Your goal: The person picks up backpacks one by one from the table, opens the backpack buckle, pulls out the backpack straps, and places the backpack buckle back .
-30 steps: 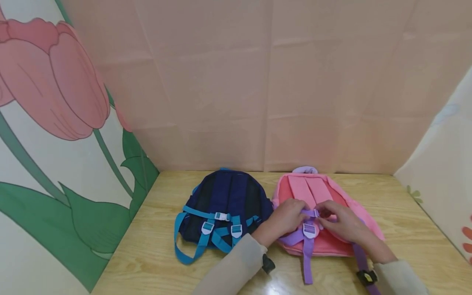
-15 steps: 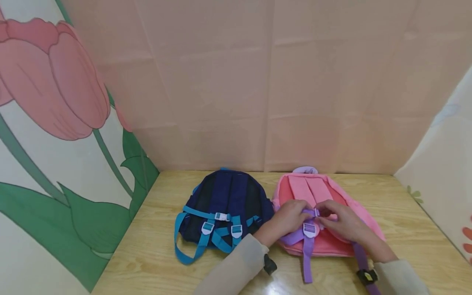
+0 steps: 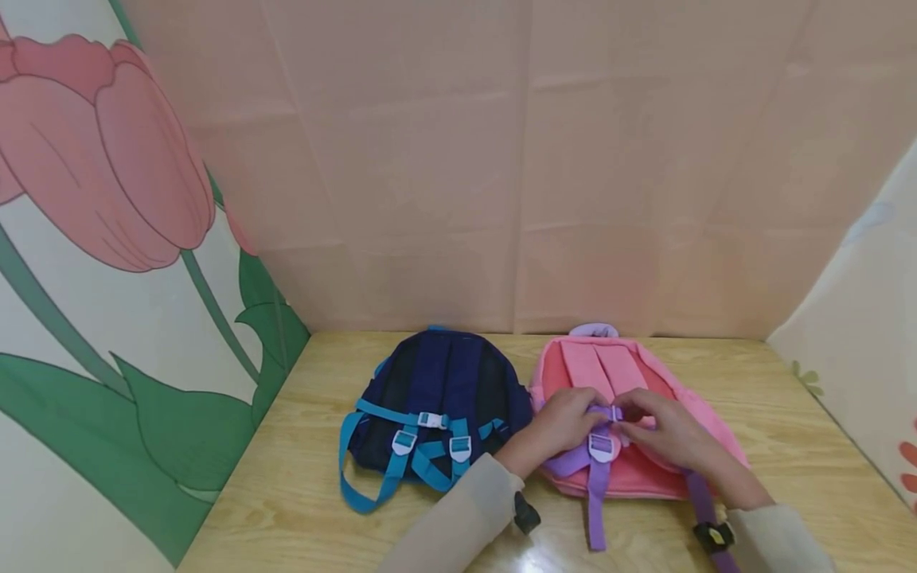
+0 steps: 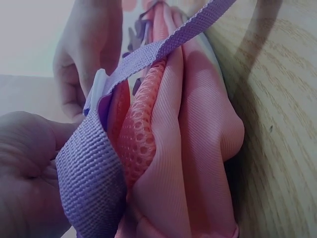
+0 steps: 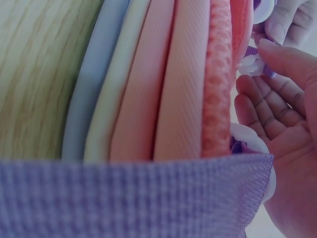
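A pink backpack (image 3: 555, 362) lies on the table with its strap side up. Over its middle, my left hand (image 3: 562, 422) pinches a purple strap beside a small pale buckle (image 5: 252, 64). From the other side my right hand (image 3: 669, 434) holds that buckle between thumb and forefinger, its other fingers bent loosely in the right wrist view. Just below both hands sits a white strap adjuster (image 3: 602, 447) on a purple webbing strap (image 3: 598, 509) that hangs past the bag's lower edge. My fingers hide part of the buckle, so whether it is fastened cannot be told.
Left of the pink bag lies a navy backpack (image 3: 444, 374) with blue straps and a white buckle (image 3: 431, 420), close to my left forearm. The wooden table (image 3: 286, 493) ends at a pinkish-beige backdrop (image 3: 401, 175). A tulip-painted panel (image 3: 107, 159) stands at the left.
Almost nothing differs. Both hands stay at the purple strap's buckle, with only a very slight shift of the left forearm.
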### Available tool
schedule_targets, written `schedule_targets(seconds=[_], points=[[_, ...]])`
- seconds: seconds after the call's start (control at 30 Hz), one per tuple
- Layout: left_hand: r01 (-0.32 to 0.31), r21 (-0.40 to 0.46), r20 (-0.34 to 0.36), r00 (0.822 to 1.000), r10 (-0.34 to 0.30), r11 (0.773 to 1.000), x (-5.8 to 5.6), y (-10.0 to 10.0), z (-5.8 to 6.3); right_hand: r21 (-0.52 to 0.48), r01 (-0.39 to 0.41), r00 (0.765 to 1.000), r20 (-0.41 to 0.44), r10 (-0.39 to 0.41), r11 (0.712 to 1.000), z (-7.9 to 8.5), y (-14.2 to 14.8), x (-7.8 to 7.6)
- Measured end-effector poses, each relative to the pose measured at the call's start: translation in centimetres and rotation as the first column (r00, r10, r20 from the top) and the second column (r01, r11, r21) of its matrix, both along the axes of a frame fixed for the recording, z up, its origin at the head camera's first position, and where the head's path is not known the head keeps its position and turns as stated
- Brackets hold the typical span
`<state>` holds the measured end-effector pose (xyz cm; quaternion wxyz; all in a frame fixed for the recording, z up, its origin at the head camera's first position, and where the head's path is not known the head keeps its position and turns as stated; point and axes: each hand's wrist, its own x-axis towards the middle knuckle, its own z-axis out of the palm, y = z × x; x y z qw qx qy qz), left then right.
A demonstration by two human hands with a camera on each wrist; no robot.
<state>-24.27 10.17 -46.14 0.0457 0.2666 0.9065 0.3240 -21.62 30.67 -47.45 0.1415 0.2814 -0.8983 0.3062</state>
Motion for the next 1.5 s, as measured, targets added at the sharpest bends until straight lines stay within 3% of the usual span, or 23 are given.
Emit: schedule_targets(seconds=[0.3, 0.67, 0.97, 1.2, 1.5], points=[[-0.005, 0.017, 0.018, 1.000, 0.004, 1.000, 0.02, 0.00, -0.13, 0.000, -0.022, 1.000, -0.018, 0.022, 1.000, 0.51, 0.22, 0.23], [-0.003, -0.004, -0.002, 1.000, 0.003, 1.000, -0.05, -0.11, -0.25, -0.001, 0.025, 0.999, 0.021, -0.025, 1.000, 0.32, 0.47, 0.09], [-0.004, -0.025, -0.070, 0.998, 0.002, 1.000, 0.22, -0.42, -0.32, 0.003, 0.036, 0.999, 0.034, -0.036, 0.999, 0.39, 0.60, 0.14], [0.010, -0.037, -0.162, 0.987, -0.015, 0.999, 0.25, -0.22, -0.22, -0.002, 0.033, 0.998, 0.058, -0.033, 0.999, 0.58, 0.66, 0.09], [-0.014, -0.038, -0.195, 0.981, 0.006, 0.999, 0.00, 0.29, -0.68, 0.002, 0.053, 0.996, 0.069, -0.053, 0.999, 0.58, 0.81, 0.08]])
